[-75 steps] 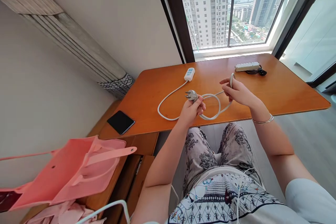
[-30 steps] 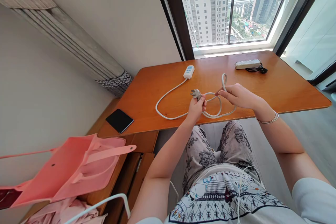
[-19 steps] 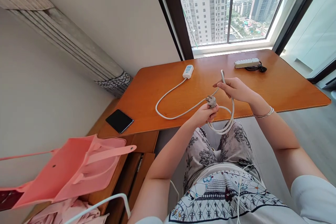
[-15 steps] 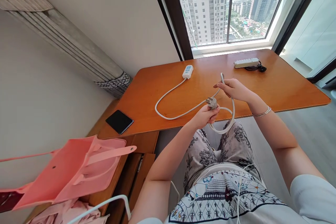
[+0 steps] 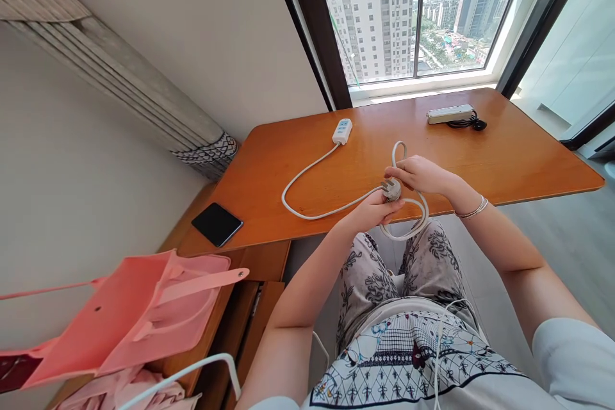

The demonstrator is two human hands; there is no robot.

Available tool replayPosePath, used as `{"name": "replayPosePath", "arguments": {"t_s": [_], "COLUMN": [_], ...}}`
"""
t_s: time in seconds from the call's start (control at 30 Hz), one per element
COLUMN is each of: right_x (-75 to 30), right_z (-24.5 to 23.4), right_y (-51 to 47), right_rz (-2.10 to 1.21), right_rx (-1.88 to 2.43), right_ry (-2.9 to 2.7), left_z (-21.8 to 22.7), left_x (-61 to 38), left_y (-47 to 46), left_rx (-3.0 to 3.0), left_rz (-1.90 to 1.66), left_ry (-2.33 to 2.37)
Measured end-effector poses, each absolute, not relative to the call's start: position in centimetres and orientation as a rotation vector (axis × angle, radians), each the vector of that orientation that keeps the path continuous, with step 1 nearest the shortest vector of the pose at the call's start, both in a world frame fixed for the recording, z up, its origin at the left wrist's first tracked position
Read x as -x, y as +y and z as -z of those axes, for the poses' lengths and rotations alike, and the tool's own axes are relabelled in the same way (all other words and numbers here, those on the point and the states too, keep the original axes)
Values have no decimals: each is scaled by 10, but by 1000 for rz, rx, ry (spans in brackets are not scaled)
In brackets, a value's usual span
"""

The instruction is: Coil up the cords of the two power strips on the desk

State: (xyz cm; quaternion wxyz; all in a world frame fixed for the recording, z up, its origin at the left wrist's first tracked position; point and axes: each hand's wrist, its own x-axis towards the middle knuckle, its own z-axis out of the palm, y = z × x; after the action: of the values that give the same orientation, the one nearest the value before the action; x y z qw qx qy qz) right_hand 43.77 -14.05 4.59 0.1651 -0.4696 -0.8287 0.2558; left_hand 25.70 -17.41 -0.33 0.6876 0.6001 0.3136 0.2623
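Observation:
A white power strip [image 5: 343, 132] lies on the desk, and its white cord [image 5: 307, 213] curves across the wood to my hands. My left hand [image 5: 375, 211] is closed around the cord just below its grey-white three-pin plug [image 5: 391, 189], whose prongs point up and to the left. Close beside it, my right hand [image 5: 418, 174] pinches a stretch of the same cord, which makes a small loop above the fingers. More of the cord hangs in coils [image 5: 417, 228] below both hands, over the desk's front edge. Part of the cord is hidden behind the fingers.
The brown desk [image 5: 519, 147] stands against the window [image 5: 418, 25]. Another power strip [image 5: 450, 114] with a bundled black cord lies at its back right. A black phone [image 5: 218, 224] rests at the left corner, near an open pink bag [image 5: 182, 307].
My right hand has come down and to the left, bringing its stretch of cord close to the plug and my left hand. My left hand has hardly moved.

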Motion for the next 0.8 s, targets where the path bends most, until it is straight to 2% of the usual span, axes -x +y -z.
{"name": "replayPosePath", "arguments": {"t_s": [0.2, 0.4, 0.63, 0.8], "right_x": [-429, -426, -425, -428], "right_z": [-43, -47, -47, -55], "right_y": [-133, -120, -119, -116], "right_rz": [-1099, -1414, -1597, -1572], "right_rx": [1295, 1178, 1092, 1192], "right_ry": [-2301, -2234, -2032, -1983], "left_z": [-7, -12, 4, 7], "left_x": [-255, -257, -258, -257], "left_y": [-173, -177, -172, -172], "left_rx": [-2056, -2444, -2826, -3059], "left_rz": [-628, -632, -829, -670], "left_ry": [758, 719, 773, 823]}}
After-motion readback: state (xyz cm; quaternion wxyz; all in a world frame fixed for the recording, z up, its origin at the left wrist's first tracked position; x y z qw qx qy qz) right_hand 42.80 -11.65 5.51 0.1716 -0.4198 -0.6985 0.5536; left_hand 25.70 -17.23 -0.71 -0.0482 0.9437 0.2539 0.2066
